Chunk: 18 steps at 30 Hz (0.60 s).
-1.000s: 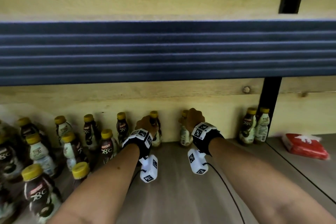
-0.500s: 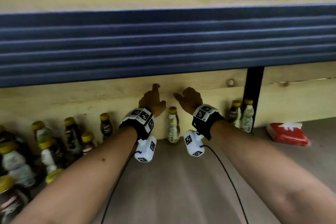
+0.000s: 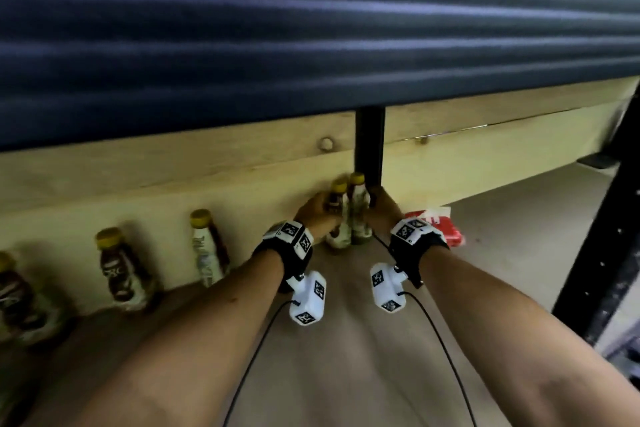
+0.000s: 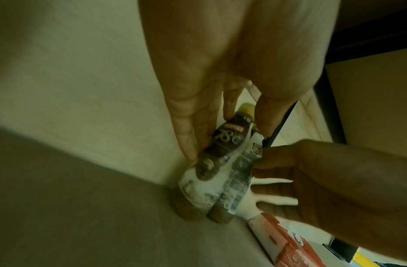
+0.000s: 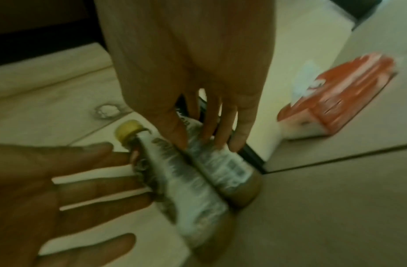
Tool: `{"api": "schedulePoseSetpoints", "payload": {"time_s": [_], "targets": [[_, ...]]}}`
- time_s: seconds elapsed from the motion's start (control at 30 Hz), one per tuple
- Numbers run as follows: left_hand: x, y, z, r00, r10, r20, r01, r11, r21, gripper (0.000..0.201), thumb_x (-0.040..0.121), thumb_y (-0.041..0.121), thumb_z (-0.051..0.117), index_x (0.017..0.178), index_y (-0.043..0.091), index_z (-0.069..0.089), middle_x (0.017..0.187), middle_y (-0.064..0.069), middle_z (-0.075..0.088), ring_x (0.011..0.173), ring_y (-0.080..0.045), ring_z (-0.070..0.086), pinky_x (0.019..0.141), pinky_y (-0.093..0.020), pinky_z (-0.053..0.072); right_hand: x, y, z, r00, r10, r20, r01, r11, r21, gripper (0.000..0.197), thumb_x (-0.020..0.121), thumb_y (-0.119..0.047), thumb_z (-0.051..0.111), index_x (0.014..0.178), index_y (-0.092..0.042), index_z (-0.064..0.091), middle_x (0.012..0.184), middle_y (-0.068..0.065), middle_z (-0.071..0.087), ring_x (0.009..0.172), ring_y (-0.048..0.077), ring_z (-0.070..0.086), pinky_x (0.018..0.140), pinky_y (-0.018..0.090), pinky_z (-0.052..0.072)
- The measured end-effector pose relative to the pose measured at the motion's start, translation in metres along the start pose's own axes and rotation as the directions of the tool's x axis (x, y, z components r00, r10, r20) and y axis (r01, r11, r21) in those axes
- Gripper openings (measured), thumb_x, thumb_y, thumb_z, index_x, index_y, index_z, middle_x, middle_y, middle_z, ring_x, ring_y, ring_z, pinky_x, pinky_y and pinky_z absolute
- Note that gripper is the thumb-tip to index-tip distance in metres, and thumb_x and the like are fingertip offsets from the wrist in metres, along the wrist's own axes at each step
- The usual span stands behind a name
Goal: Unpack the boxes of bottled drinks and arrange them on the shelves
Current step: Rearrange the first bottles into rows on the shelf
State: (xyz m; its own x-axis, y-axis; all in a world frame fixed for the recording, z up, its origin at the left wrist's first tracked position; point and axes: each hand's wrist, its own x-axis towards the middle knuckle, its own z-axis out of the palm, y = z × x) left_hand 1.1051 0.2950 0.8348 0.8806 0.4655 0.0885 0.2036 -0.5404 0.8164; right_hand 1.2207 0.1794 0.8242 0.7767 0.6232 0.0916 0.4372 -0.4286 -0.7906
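Note:
Two yellow-capped bottled drinks stand touching each other against the wooden back wall, just left of a black post: the left bottle [image 3: 337, 218] [image 4: 209, 171] [image 5: 186, 180] and the right bottle [image 3: 360, 218] [image 4: 237, 182] [image 5: 223, 168]. My left hand [image 3: 313, 215] lies against the left bottle's outer side, its fingers [image 4: 188, 144] straight along the label. My right hand [image 3: 382, 208] is at the right bottle's outer side, with straight fingertips [image 5: 237, 140] touching the label. Both bottles stand on the shelf board [image 3: 346, 357].
More of the same bottles [image 3: 207, 250] [image 3: 121, 267] line the back wall to the left. A red and white pack [image 3: 446, 229] [image 5: 348, 95] lies just right of my right hand. The black post [image 3: 370, 146] rises behind the pair; a dark blue shelf front [image 3: 311, 28] hangs overhead.
Both hands let go of the bottles they set at the wall, lifted, and moved right to the pair by the black post. The view swung right with them.

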Motion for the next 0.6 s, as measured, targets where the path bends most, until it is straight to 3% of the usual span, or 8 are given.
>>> {"api": "schedulePoseSetpoints", "payload": {"time_s": [0.1, 0.17, 0.23, 0.3, 0.37, 0.43, 0.53, 0.6], "targets": [[0.009, -0.007, 0.006, 1.000, -0.018, -0.025, 0.018, 1.000, -0.007, 0.066, 0.060, 0.064, 0.062, 0.112, 0.023, 0.061, 0.103, -0.002, 0.069, 0.094, -0.023, 0.066, 0.083, -0.046, 0.055, -0.004, 0.013, 0.000, 0.998, -0.070, 0.002, 0.070, 0.994, -0.081, 0.070, 0.085, -0.027, 0.071, 0.143, -0.015, 0.033, 0.128, 0.012, 0.048, 0.118, 0.031, 0.050, 0.098, 0.047, 0.045], [0.000, 0.000, 0.004, 0.999, -0.030, -0.030, 0.030, 1.000, 0.005, 0.056, 0.077, 0.055, 0.065, 0.121, 0.020, 0.057, 0.109, -0.005, 0.066, 0.098, -0.025, 0.064, 0.076, -0.037, 0.053, -0.005, 0.009, -0.005, 0.995, -0.095, 0.018, 0.095, 0.995, -0.033, 0.074, 0.082, -0.027, 0.075, 0.140, -0.016, 0.031, 0.126, 0.012, 0.048, 0.115, 0.029, 0.052, 0.094, 0.044, 0.047], [0.001, -0.006, 0.002, 0.997, -0.056, -0.051, 0.058, 0.997, 0.043, 0.046, 0.086, 0.045, 0.063, 0.121, 0.016, 0.057, 0.111, -0.010, 0.066, 0.100, -0.029, 0.063, 0.079, -0.037, 0.052, -0.003, 0.007, -0.006, 0.988, -0.131, 0.084, 0.136, 0.989, -0.058, 0.076, 0.083, -0.026, 0.075, 0.143, -0.016, 0.029, 0.128, 0.006, 0.049, 0.118, 0.025, 0.051, 0.094, 0.044, 0.048], [-0.003, -0.011, 0.000, 0.994, -0.080, -0.080, 0.084, 0.995, 0.046, 0.046, 0.085, 0.046, 0.062, 0.118, 0.014, 0.059, 0.113, -0.013, 0.065, 0.101, -0.031, 0.063, 0.087, -0.043, 0.053, -0.003, 0.003, -0.006, 0.980, -0.158, 0.118, 0.175, 0.972, -0.159, 0.068, 0.083, -0.031, 0.074, 0.140, -0.016, 0.039, 0.128, 0.006, 0.052, 0.118, 0.026, 0.054, 0.093, 0.044, 0.049], [-0.012, -0.012, -0.004, 0.992, -0.076, -0.099, 0.082, 0.995, 0.061, 0.041, 0.087, 0.042, 0.060, 0.116, 0.013, 0.059, 0.114, -0.012, 0.064, 0.103, -0.031, 0.061, 0.089, -0.040, 0.050, -0.006, 0.002, -0.003, 0.971, -0.194, 0.143, 0.223, 0.948, -0.226, 0.062, 0.079, -0.038, 0.077, 0.131, -0.015, 0.051, 0.125, 0.011, 0.057, 0.113, 0.030, 0.058, 0.092, 0.043, 0.050], [-0.024, -0.011, -0.012, 0.993, -0.075, -0.088, 0.088, 0.986, 0.145, 0.034, 0.092, 0.036, 0.057, 0.116, 0.013, 0.059, 0.113, -0.010, 0.063, 0.104, -0.029, 0.060, 0.085, -0.032, 0.047, -0.012, 0.000, -0.005, 0.956, -0.210, 0.204, 0.259, 0.932, -0.253, 0.062, 0.074, -0.039, 0.082, 0.127, -0.018, 0.057, 0.120, 0.008, 0.062, 0.109, 0.025, 0.059, 0.094, 0.040, 0.049], [-0.044, -0.011, -0.030, 0.994, -0.114, -0.002, 0.111, 0.967, 0.229, 0.022, 0.090, 0.034, 0.058, 0.106, 0.017, 0.059, 0.102, -0.009, 0.066, 0.094, -0.030, 0.064, 0.079, -0.038, 0.054, -0.029, -0.006, -0.004, 0.926, -0.256, 0.277, 0.317, 0.926, -0.205, 0.052, 0.067, -0.044, 0.084, 0.111, -0.024, 0.068, 0.105, 0.000, 0.071, 0.098, 0.016, 0.065, 0.091, 0.035, 0.053], [-0.065, -0.013, -0.042, 0.990, -0.142, 0.020, 0.133, 0.964, 0.230, 0.019, 0.091, 0.033, 0.058, 0.104, 0.020, 0.056, 0.097, -0.010, 0.065, 0.090, -0.032, 0.065, 0.073, -0.039, 0.056, -0.049, -0.018, 0.000, 0.910, -0.277, 0.309, 0.341, 0.924, -0.175, 0.041, 0.071, -0.038, 0.084, 0.107, -0.022, 0.071, 0.099, -0.004, 0.072, 0.092, 0.010, 0.065, 0.082, 0.022, 0.051]]}}
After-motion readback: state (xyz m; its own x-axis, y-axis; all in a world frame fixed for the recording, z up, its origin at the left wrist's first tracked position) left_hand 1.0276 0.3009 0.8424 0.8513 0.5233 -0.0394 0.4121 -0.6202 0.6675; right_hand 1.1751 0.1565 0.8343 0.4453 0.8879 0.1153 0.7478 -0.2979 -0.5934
